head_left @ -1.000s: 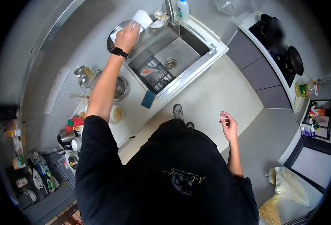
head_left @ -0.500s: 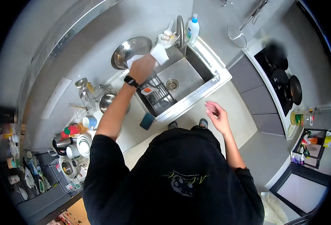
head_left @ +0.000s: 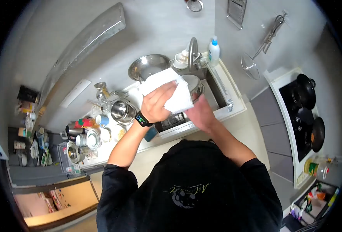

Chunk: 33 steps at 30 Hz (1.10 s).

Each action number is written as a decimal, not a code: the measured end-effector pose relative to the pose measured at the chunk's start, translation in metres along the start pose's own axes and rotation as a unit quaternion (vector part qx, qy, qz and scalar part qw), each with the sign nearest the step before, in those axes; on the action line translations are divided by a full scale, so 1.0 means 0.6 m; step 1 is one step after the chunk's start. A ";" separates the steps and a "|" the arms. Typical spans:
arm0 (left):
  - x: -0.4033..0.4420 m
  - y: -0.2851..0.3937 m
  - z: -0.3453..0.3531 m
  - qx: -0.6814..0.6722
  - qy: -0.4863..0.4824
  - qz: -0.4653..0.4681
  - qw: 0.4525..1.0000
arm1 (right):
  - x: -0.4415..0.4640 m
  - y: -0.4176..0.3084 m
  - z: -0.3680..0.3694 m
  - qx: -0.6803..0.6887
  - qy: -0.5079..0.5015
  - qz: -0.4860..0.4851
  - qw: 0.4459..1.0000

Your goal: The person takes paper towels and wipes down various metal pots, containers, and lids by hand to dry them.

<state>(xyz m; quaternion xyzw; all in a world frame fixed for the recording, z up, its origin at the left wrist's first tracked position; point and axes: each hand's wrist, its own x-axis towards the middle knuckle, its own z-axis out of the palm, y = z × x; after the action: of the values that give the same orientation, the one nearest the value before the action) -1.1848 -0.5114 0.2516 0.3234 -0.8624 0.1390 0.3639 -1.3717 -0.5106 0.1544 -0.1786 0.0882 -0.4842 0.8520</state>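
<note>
A white sheet [head_left: 164,83], cloth or paper towel, is spread in front of the sink [head_left: 238,110]. My left hand [head_left: 158,103] grips it from above, fingers bent over it. My right hand [head_left: 202,115] is smeared by motion at the sheet's right edge; what its fingers do cannot be seen. Just beyond that edge shows a round shiny metal vessel [head_left: 194,84], partly covered by the sheet. Whether my right hand touches it is unclear. Low in the sink lies a dark rack [head_left: 173,120], largely hidden.
A large steel bowl [head_left: 149,63], a white bowl [head_left: 181,62], the faucet [head_left: 193,48] and a soap bottle [head_left: 214,52] stand behind. Steel bowls [head_left: 120,110] and stacked dishes [head_left: 94,138] fill the left counter. Pans [head_left: 317,134] sit on the stove at right.
My left hand has drawn the white sheet back toward my body and spread it. My right hand has come up from in front of the counter to the sheet. The view has shifted.
</note>
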 end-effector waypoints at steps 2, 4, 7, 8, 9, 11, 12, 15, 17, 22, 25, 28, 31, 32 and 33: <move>0.007 0.033 0.008 -0.019 -0.008 -0.063 0.998 | 0.000 -0.019 0.011 0.035 -0.055 0.022 0.998; 0.006 0.059 0.021 0.035 -0.064 -0.049 0.996 | 0.004 -0.028 0.000 0.071 -0.107 0.048 0.991; 0.000 0.103 0.028 -0.081 -0.071 -0.168 0.980 | 0.011 -0.034 -0.044 0.045 -0.061 0.099 0.992; -0.002 0.113 0.028 -0.107 -0.081 -0.195 0.972 | 0.010 -0.034 -0.040 0.052 -0.064 0.111 0.990; -0.005 0.121 0.025 -0.136 -0.090 -0.221 0.962 | 0.008 -0.047 -0.014 -0.001 -0.093 0.078 0.993; 0.002 0.124 0.017 -0.135 -0.109 -0.229 0.958 | 0.009 -0.047 -0.004 -0.066 -0.118 0.067 0.989; 0.010 0.125 0.011 -0.140 -0.124 -0.228 0.955 | 0.011 -0.039 -0.013 -0.077 -0.114 0.092 0.986; 0.030 0.112 -0.005 -0.179 -0.132 -0.250 0.943 | 0.005 -0.014 -0.032 -0.116 -0.107 0.129 0.979; 0.028 0.103 -0.011 -0.170 -0.141 -0.228 0.948 | -0.002 -0.022 -0.015 -0.124 -0.107 0.144 0.976; 0.017 0.102 -0.013 -0.197 -0.025 -0.200 0.960 | -0.006 -0.027 0.012 -0.138 -0.119 0.115 0.977; 0.030 0.111 -0.027 -0.205 -0.037 -0.250 0.946 | 0.003 -0.012 -0.018 -0.117 -0.093 0.144 0.978; 0.046 0.119 -0.047 -0.194 -0.039 -0.265 0.944 | -0.001 -0.017 0.005 -0.121 -0.053 0.168 0.977; 0.044 0.119 -0.054 -0.202 -0.028 -0.269 0.941 | -0.003 -0.009 0.003 -0.117 -0.100 0.115 0.981; 0.041 0.118 -0.054 -0.204 -0.025 -0.267 0.941 | -0.005 -0.011 0.001 -0.120 -0.100 0.114 0.981; 0.036 0.117 -0.053 -0.206 -0.010 -0.283 0.937 | -0.007 -0.013 0.003 -0.174 -0.108 0.093 0.974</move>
<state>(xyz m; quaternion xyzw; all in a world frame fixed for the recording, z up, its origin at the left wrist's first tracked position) -1.2252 -0.4534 0.2890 0.4730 -0.7486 -0.1538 0.4384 -1.3793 -0.5103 0.1591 -0.3661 0.0943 -0.3577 0.8539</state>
